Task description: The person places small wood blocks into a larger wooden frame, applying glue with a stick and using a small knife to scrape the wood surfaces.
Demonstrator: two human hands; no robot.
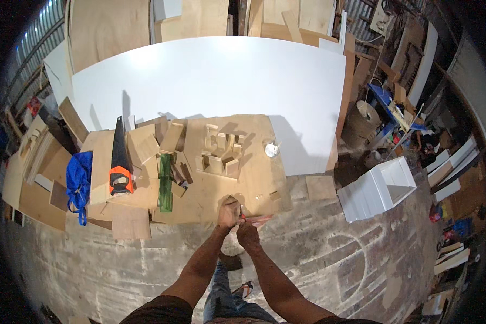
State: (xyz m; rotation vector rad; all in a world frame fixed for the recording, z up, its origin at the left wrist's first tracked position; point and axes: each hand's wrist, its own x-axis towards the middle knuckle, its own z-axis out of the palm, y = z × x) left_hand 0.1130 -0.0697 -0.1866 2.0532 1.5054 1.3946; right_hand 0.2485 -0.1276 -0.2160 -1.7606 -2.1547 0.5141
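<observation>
At the near edge of the wooden worktable (200,202), my two hands are close together. My left hand (229,212) is closed, its fingers curled at the table edge; what it holds is hidden. My right hand (248,236), just below and to the right, is wrapped round a small red tool (242,216) whose tip points up beside the left fingers. Its exact kind is too small to tell. Reddish material (260,220) shows along the edge to the right. Farther in on the tabletop stands a small wooden assembly (221,151) of upright pieces on a base.
On the table's left lie a handsaw (120,162) with an orange handle, a green strip (166,183) and wood offcuts (146,143). A blue bag (79,183) hangs at the left edge. A white container (271,149) stands right; a white box (378,189) is on the floor.
</observation>
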